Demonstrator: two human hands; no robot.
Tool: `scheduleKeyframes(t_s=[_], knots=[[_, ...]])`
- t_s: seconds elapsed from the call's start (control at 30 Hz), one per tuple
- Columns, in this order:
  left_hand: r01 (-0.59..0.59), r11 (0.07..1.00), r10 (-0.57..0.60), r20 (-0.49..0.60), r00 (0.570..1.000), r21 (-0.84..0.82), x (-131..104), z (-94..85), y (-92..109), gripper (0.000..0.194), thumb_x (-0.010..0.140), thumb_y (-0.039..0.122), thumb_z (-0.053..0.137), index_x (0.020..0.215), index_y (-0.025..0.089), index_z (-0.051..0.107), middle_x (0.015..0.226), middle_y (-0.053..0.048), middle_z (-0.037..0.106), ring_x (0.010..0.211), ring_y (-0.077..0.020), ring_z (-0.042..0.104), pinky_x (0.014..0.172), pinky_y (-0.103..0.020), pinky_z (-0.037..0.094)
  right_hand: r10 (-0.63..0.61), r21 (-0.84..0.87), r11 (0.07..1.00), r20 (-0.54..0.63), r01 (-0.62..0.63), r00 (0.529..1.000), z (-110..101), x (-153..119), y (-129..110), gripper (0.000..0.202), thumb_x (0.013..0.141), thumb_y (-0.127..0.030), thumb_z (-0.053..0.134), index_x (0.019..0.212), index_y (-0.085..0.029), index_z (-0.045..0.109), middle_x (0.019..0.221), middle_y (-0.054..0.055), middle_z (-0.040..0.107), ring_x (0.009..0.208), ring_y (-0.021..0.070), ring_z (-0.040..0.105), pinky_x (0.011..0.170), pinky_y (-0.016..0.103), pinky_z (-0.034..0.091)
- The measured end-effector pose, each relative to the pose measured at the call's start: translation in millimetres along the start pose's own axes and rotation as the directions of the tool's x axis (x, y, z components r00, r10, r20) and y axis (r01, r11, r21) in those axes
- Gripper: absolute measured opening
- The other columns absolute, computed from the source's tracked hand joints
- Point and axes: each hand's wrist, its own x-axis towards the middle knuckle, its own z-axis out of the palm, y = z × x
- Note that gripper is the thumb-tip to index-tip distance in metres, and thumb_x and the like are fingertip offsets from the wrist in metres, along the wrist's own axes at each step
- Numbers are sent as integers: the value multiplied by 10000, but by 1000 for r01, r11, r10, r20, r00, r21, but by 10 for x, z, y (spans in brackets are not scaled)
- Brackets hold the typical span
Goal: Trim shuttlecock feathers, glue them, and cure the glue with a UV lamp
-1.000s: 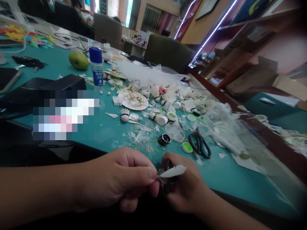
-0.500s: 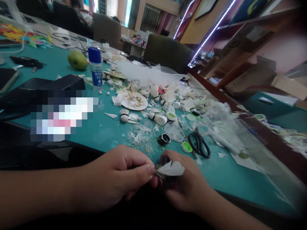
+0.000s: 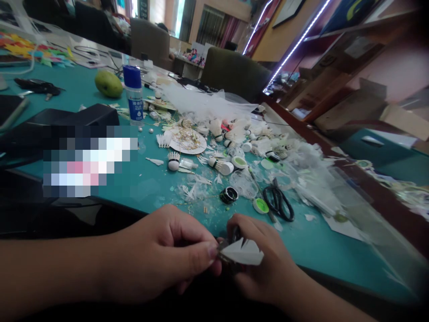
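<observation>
Between thumb and forefinger, my left hand [image 3: 187, 255] pinches the narrow end of a white feather piece [image 3: 244, 252]. My right hand [image 3: 264, 255] is wrapped round a dark tool [image 3: 236, 234], perhaps pliers, whose tip lies by the left fingertips, under the feather. Most of the tool is hidden by the fingers and the feather. Both hands are close together at the table's near edge. Beyond them on the green table [image 3: 134, 192] are an open black jar [image 3: 229, 195], a green-filled lid [image 3: 260, 205] and black-handled scissors [image 3: 279, 201].
Shuttlecocks [image 3: 173, 161], feather scraps and clear plastic [image 3: 318, 188] cover the middle and right. A white disc [image 3: 197, 145] holds beads and gold wires. A glue bottle [image 3: 133, 96] stands beside a green fruit [image 3: 108, 83]. A black object [image 3: 97, 117] lies at left.
My right hand has shifted slightly to the right and down. The feather's wide end has moved a little right and down, while my left hand stays almost in place.
</observation>
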Motion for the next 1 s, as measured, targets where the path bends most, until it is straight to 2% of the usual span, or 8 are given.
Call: scheduleKeyframes(t_s=[0.17, 0.4, 0.57, 0.7, 1.0], knots=[[-7, 999, 8, -27, 1000, 42, 17, -20, 6, 355, 952, 446, 526, 805, 154, 667, 587, 27, 520, 553, -113, 463, 528, -225, 334, 11, 28, 1000, 22, -12, 1000, 4, -10, 22, 121, 719, -190, 521, 816, -219, 454, 629, -1, 553, 503, 148, 505, 462, 250, 347], [-125, 991, 129, -123, 984, 37, 50, 35, -27, 341, 984, 367, 475, 741, 179, 623, 635, 27, 540, 624, -121, 492, 606, -226, 389, 109, 79, 990, 81, -115, 991, 33, 11, 42, 207, 722, -239, 588, 908, -187, 511, 758, 60, 635, 573, 176, 564, 508, 273, 408], [-136, 970, 177, -207, 962, 200, 27, 64, -55, 424, 998, 391, 434, 638, 190, 533, 643, 20, 520, 644, -135, 488, 609, -237, 377, 119, 56, 991, 96, -124, 988, 38, -3, 27, 186, 733, -247, 577, 897, -188, 514, 761, 67, 644, 583, 187, 575, 516, 283, 417], [-170, 925, 265, -257, 929, 340, 12, 79, -85, 427, 1015, 382, 408, 640, 192, 485, 629, 32, 488, 611, -121, 466, 578, -233, 345, 132, 44, 990, 102, -137, 986, 54, -8, 19, 152, 753, -245, 547, 893, -194, 516, 748, 61, 644, 592, 193, 587, 526, 290, 428], [-279, 815, 425, -197, 883, 508, 17, 92, -102, 341, 1029, 256, 393, 707, 199, 490, 679, 38, 536, 632, -101, 507, 630, -214, 378, 104, 21, 994, 118, -108, 988, 29, -27, 12, 172, 729, -218, 537, 897, -185, 524, 702, 51, 638, 526, 177, 556, 480, 279, 393]])
